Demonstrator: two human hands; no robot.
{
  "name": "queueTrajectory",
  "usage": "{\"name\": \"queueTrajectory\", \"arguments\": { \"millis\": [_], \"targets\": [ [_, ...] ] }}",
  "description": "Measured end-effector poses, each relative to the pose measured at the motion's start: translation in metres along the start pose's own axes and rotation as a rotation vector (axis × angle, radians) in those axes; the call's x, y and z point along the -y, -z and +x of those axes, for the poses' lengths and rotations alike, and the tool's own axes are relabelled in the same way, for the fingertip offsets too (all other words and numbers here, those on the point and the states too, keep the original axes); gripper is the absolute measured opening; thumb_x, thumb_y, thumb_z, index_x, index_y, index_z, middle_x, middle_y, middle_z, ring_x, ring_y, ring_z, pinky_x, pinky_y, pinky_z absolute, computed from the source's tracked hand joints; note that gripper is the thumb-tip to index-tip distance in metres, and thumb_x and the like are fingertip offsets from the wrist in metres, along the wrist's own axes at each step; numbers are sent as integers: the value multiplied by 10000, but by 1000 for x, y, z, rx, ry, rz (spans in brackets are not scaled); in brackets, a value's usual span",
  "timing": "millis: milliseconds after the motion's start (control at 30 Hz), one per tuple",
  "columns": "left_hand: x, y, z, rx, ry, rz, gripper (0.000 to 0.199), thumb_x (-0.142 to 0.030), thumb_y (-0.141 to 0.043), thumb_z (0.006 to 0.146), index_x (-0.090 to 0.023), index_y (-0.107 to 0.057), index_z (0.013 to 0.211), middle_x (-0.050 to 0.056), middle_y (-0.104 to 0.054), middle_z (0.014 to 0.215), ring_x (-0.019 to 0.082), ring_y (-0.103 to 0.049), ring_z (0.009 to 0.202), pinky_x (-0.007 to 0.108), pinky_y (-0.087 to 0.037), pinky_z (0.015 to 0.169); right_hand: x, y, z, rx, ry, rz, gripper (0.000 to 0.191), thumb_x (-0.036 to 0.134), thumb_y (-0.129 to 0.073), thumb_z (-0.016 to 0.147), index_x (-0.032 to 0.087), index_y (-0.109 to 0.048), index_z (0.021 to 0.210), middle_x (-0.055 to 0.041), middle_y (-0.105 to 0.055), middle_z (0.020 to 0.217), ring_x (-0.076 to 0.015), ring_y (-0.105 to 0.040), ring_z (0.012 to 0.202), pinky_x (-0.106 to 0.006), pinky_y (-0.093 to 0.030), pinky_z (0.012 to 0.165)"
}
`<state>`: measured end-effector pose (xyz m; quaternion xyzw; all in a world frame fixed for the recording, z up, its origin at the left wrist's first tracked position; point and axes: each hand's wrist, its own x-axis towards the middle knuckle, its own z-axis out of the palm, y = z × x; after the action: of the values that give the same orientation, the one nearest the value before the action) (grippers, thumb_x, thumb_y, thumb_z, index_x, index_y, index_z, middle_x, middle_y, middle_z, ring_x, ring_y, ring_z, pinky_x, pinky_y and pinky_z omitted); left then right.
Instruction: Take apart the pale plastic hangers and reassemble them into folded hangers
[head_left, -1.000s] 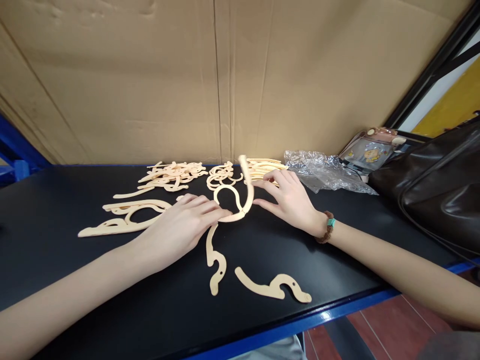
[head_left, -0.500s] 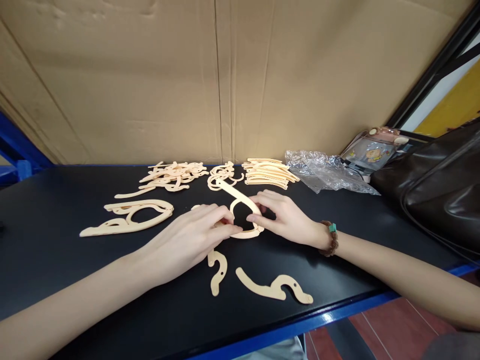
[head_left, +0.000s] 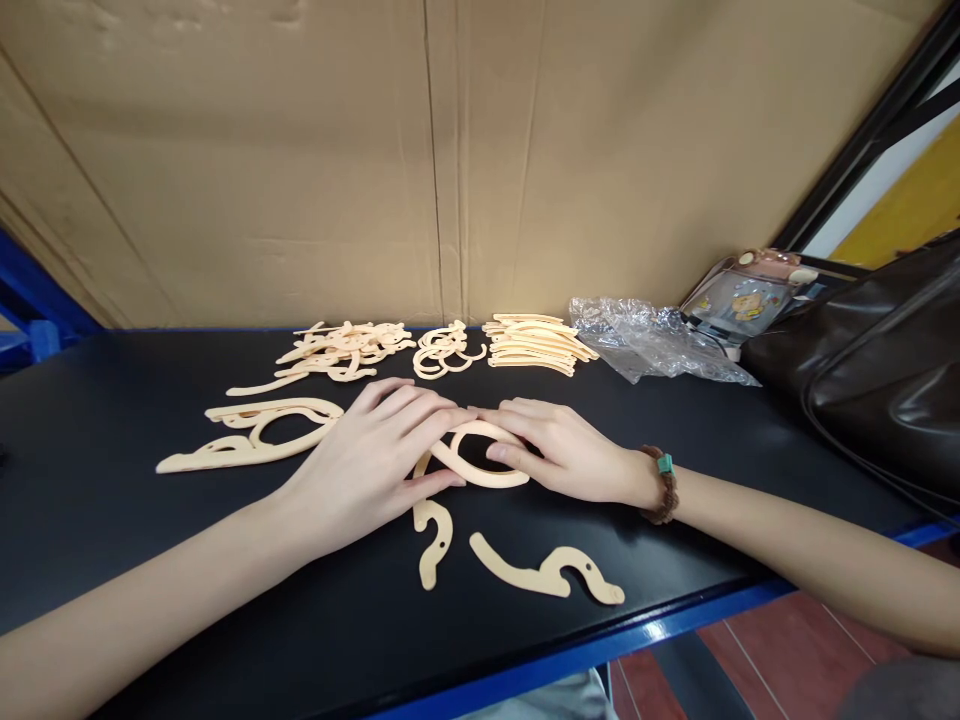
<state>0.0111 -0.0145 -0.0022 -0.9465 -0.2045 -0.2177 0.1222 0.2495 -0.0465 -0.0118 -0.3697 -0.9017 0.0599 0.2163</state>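
Both my hands are on a cream folding clothes hanger (head_left: 491,480) at the middle of the table. My left hand (head_left: 397,440) grips its left end, thumb at the near side and fingers over the top. On its right end, my right hand (head_left: 555,450) has thumb and fingers closed around the frame; the joint there is hidden. A loose curved hanger piece (head_left: 437,545) sticks out below my left hand, and another S-shaped hanger piece (head_left: 551,578) lies near the front edge. Left of my hands rests a folded hanger (head_left: 247,455), its right tip covered by my left hand.
At the back of the black table (head_left: 150,570) lie a tangled pile of hook-ended pieces (head_left: 349,350), several curved hooks (head_left: 444,350) and a stack of flat arms (head_left: 536,345). Clear plastic bags (head_left: 660,345), a transparent cartoon container (head_left: 742,300) and a dark leather bag (head_left: 892,380) are at right.
The long arm that pointed up and away has swung down to the left, so the hanger is folded. My left hand has spread over its left end; my right hand stays on the right.
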Motion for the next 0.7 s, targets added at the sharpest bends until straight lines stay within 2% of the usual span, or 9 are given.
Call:
{"name": "queueTrajectory", "arguments": {
  "millis": [67, 133, 167, 267, 367, 467, 533, 600, 700],
  "targets": [
    [1, -1, 1, -11, 14, -6, 366, -423, -574, 905, -194, -555, 1190, 64, -676, 1071, 245, -583, 1005, 415, -379, 948, 1, -2, -1, -33, 0, -41, 645, 551, -497, 920, 157, -400, 1421, -103, -636, 1090, -226, -580, 960, -365, -474, 850],
    [2, -1, 1, -19, 23, -17, 362, -439, -571, 903, -180, -568, 1156, 70, -677, 1066, 247, -581, 992, 410, -388, 929, 3, -4, -1, -57, 30, -94, 824, 613, -583, 837, 138, -324, 1459, -126, -613, 1213, -245, -573, 1017, -389, -459, 893],
    [2, -1, 1, -16, 30, -26, 359, -436, -571, 904, -176, -568, 1152, 71, -675, 1071, 248, -578, 996, 409, -392, 926, 3, -4, -1, -58, 43, -124, 831, 596, -600, 836, 126, -313, 1459, -133, -601, 1252, -245, -572, 1028, -387, -453, 898],
    [2, -2, 0, 8, 90, -47, 344, -392, -554, 920, -178, -550, 1190, 76, -654, 1140, 254, -559, 1058, 410, -401, 933, 3, -5, -1, -48, 32, -222, 685, 493, -574, 896, 95, -372, 1416, -140, -616, 1249, -243, -593, 1005, -373, -448, 868],
    [4, -2, 0, 5, 186, -48, 350, -359, -515, 937, -177, -523, 1236, 91, -611, 1226, 262, -534, 1127, 420, -413, 950, 1, -3, -1, -51, -37, -313, 627, 501, -548, 908, 84, -444, 1365, -149, -643, 1205, -263, -612, 989, -385, -438, 855],
    [7, -1, 0, 30, 221, -70, 326, -357, -472, 947, -190, -539, 1219, 88, -609, 1212, 254, -541, 1120, 413, -436, 944, -1, 0, -3, -19, -116, -371, 608, 526, -511, 922, 82, -490, 1337, -146, -676, 1122, -262, -633, 934, -382, -429, 832],
    [10, 0, 0, 78, 174, -91, 272, -300, -429, 956, -204, -589, 1154, 71, -635, 1151, 235, -568, 1065, 390, -457, 910, 0, 2, -4, 31, -150, -399, 604, 550, -468, 934, 104, -507, 1340, -117, -695, 980, -244, -633, 840, -373, -419, 793],
    [13, 2, -1, 139, 82, -100, 290, -173, -387, 938, -218, -642, 1069, 53, -656, 1110, 216, -588, 1011, 369, -469, 878, 1, 6, -5, 59, -157, -441, 601, 571, -433, 940, 136, -523, 1344, -96, -675, 884, -236, -607, 799, -372, -404, 782],
    [16, 5, -3, 213, -3, -58, 433, 2, -360, 843, -236, -677, 1016, 36, -662, 1120, 206, -598, 979, 356, -474, 852, 3, 11, -6, 35, -158, -518, 594, 610, -406, 928, 155, -622, 1243, -117, -639, 894, -263, -564, 877, -398, -385, 825]
  ]
}}
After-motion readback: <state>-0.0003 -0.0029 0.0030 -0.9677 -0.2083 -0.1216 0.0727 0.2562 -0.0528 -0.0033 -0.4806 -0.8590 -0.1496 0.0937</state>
